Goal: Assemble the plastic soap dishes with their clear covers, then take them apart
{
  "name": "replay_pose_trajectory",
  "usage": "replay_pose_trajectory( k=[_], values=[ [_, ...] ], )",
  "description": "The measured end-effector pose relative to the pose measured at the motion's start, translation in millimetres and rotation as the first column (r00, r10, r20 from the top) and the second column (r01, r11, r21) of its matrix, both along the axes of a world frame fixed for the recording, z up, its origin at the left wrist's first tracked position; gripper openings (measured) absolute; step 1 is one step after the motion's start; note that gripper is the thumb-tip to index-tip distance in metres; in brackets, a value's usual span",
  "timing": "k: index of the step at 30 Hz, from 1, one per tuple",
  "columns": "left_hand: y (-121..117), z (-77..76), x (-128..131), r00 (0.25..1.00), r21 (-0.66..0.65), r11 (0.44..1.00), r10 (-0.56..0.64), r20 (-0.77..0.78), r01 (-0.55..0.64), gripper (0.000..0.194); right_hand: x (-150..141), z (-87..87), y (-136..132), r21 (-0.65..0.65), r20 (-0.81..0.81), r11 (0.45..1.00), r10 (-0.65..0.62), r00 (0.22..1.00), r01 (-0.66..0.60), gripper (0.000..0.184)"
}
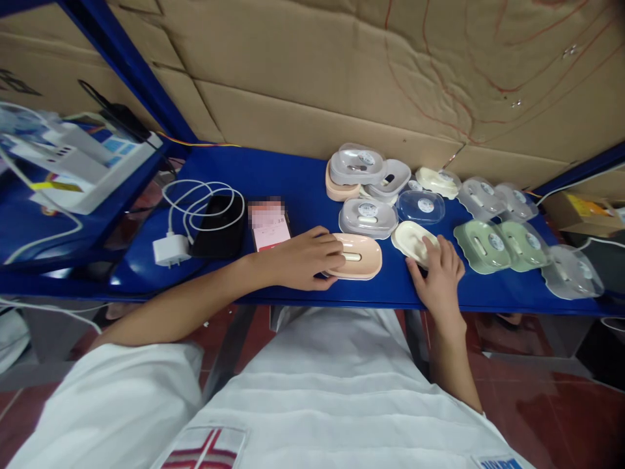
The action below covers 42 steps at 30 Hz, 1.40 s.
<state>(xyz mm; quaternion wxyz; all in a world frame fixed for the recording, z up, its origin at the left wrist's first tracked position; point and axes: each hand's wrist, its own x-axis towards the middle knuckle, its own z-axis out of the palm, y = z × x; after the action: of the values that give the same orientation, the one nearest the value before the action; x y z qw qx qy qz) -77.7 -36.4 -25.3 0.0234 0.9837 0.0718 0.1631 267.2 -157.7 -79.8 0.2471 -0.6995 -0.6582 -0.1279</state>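
Noted charger (170, 250) near left edge of blue table (288, 170). Saw left hand (312, 260) by front edge, gripping left end of peach box (368, 262) with curled fingers. Further right, saw right hand (439, 270) holding right end of cream dish (406, 238) with parted fingers. Noted green boxes (481, 246) toward right edge

A lane of blue shelf (307, 195) runs back between phone (270, 236) and stacked boxes (359, 164) to the cardboard wall (312, 85); a coiled cable (202, 185) crowds the left, while green boxes (488, 253) stand just outside the right hand (442, 277).
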Motion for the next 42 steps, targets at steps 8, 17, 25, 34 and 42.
replay_pose_trajectory(
  k=[8,17,25,34,42],
  values=[
    [6,-1.2,-2,0.999,-0.028,0.999,0.016,0.028,-0.015,0.008,0,3.2,-1,-0.033,-0.058,0.995,0.091,0.994,-0.093,0.049],
    [6,-0.1,-3,1.0,-0.021,0.999,0.027,0.013,-0.027,0.007,6,11.8,-7,-0.082,-0.108,0.985,0.143,0.984,-0.153,0.045],
    [6,-0.6,-3,1.0,-0.015,1.0,0.02,0.013,-0.02,0.011,52,66.0,75,-0.21,0.119,0.956,0.233,0.965,-0.205,0.056],
    [9,-2.6,-7,0.996,-0.027,0.998,0.065,0.058,-0.064,0.026,94,51.5,144,-0.438,-0.021,0.856,0.297,0.955,-0.276,0.088],
    [11,-6.9,-7,0.996,-0.001,0.997,0.075,0.051,-0.075,0.039,79,60.7,130,-0.175,-0.081,0.923,0.332,0.94,-0.342,0.072]
  ],
)
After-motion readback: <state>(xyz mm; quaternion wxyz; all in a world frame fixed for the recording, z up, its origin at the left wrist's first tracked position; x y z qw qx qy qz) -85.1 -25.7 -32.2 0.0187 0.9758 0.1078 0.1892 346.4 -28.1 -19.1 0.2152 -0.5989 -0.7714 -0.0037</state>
